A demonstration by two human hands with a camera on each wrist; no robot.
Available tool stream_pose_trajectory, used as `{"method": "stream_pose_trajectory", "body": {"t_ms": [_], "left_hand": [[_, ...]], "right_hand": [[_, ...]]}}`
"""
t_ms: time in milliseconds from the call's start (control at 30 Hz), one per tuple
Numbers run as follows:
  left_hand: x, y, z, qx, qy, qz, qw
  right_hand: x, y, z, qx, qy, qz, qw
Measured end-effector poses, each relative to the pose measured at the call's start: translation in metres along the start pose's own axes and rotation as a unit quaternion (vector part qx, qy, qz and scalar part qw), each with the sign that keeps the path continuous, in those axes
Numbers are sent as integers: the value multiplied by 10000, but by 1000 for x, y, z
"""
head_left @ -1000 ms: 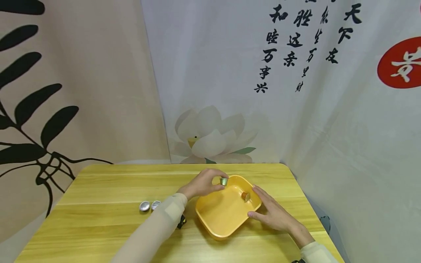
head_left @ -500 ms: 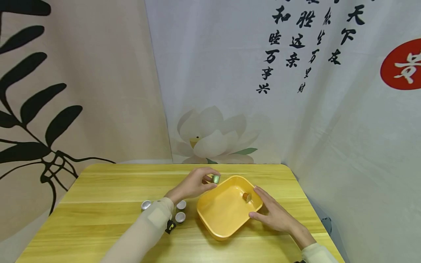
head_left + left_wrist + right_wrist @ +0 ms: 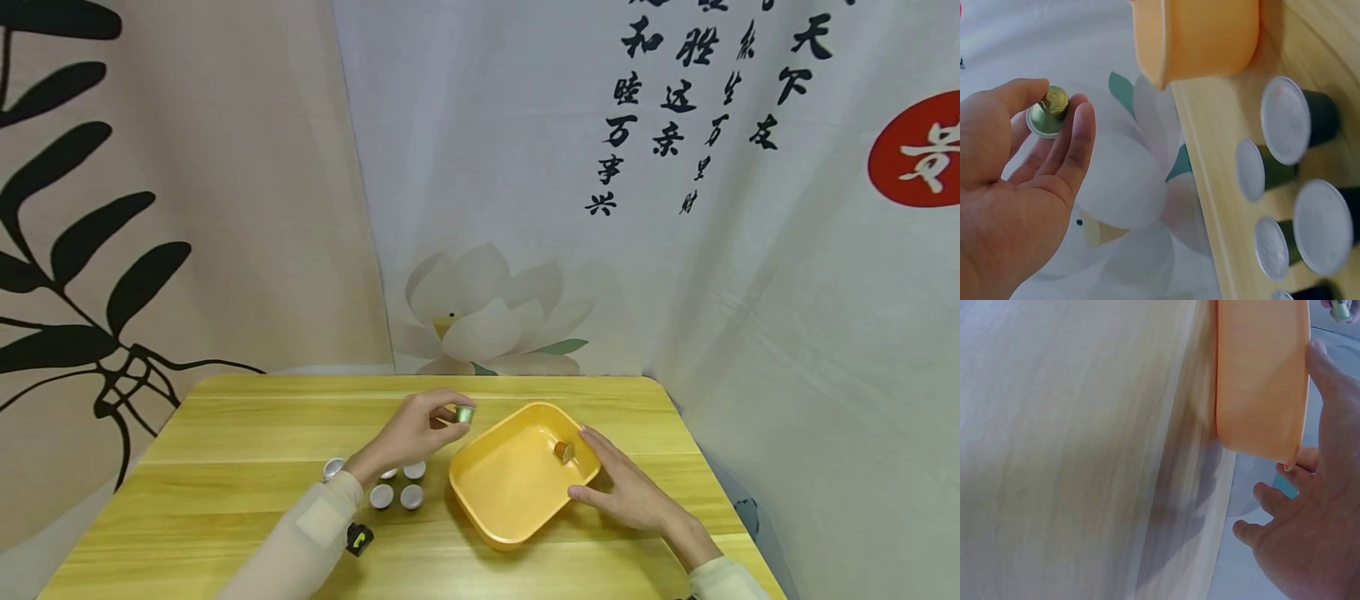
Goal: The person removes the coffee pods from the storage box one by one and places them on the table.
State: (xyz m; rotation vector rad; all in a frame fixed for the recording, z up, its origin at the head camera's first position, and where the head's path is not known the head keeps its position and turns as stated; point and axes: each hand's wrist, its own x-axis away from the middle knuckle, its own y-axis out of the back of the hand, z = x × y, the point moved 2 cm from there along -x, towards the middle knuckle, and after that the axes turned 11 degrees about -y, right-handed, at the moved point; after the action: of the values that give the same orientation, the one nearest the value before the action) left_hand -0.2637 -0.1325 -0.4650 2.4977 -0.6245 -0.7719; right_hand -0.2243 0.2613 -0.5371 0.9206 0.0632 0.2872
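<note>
My left hand (image 3: 412,431) pinches a small green coffee capsule (image 3: 465,414) between thumb and fingers, above the table to the left of a yellow-orange plastic basin (image 3: 510,492). In the left wrist view the held capsule (image 3: 1046,120) has its narrow gold-coloured end uppermost. My right hand (image 3: 626,492) touches the basin's right corner, thumb at the near side and fairly straight fingers along the far side. Inside the basin lies one orange-brown capsule (image 3: 562,452), tipped on its side. Several capsules (image 3: 382,497) stand lid-up left of the basin; my left wrist partly hides them.
A wooden table (image 3: 225,467) carries everything. Behind it hangs a printed cloth (image 3: 487,167) with a lotus and dark writing. The basin's raised wall (image 3: 1210,37) stands beside the capsules in the left wrist view. A black device (image 3: 359,539) is at the left wrist.
My left hand has moved left with the green capsule, from over the basin's far left rim to outside it. More standing capsules have come into sight. My right hand has stayed at the basin.
</note>
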Motion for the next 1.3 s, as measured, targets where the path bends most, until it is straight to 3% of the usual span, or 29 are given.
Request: {"method": "stream_pose_trajectory", "body": {"t_ms": [167,733,933,1300], "left_hand": [[16,10,1,-38,-56,-103,9999],[60,26,6,159,402,-278,9987],[73,31,7,182,435,-397,9981],[96,40,1,535,919,-525,9929]], "right_hand": [[1,0,0,-36,-8,13,10000],[-1,-1,-3,-29,48,30,10000],[-2,-1,-4,-4,76,17,10000],[-2,-1,-4,-46,76,17,10000]]}}
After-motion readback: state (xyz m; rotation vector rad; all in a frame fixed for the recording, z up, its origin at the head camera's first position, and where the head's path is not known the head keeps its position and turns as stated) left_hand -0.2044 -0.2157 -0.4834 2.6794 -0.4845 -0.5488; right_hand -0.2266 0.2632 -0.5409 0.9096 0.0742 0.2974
